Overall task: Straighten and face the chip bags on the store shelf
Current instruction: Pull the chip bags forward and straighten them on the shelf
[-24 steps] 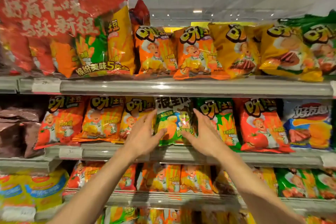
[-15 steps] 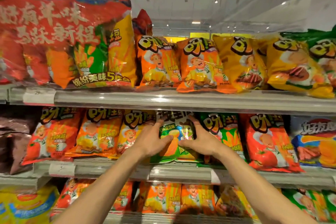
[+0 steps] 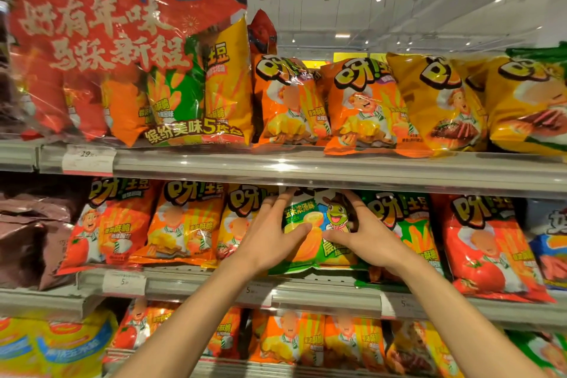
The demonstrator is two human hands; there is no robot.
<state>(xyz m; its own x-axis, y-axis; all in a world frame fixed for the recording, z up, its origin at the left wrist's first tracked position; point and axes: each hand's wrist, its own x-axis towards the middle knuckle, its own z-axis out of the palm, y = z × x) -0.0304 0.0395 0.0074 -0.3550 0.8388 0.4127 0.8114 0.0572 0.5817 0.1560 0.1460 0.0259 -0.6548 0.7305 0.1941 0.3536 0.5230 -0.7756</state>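
Head view is showing both hands working on the middle shelf (image 3: 306, 291) of a snack display. The left hand (image 3: 270, 239) is gripping the left edge of a green chip bag (image 3: 319, 224), its thumb lying across the bag's front and its fingers (image 3: 276, 201) curling around the side. The right hand (image 3: 365, 233) is gripping the bag's right edge in mirror fashion, thumb on the front, fingers wrapping the upper right corner. The green chip bag is standing upright and facing forward, its top tucked under the edge of the upper shelf (image 3: 306, 169) and its base sitting at the lip of the middle shelf.

An orange bag (image 3: 184, 224) and a yellow bag (image 3: 239, 218) are standing just beside it on the left; a green fries bag (image 3: 411, 224) is touching it on the right, with a red tomato bag (image 3: 487, 245) beyond. A large red multipack (image 3: 116, 70) is occupying the left of the upper shelf, with orange and yellow bags leaning beside it. Price tags (image 3: 124, 282) are sitting in the shelf rails. More bags are lining the lower shelf (image 3: 291, 341), partly hidden behind the forearms.
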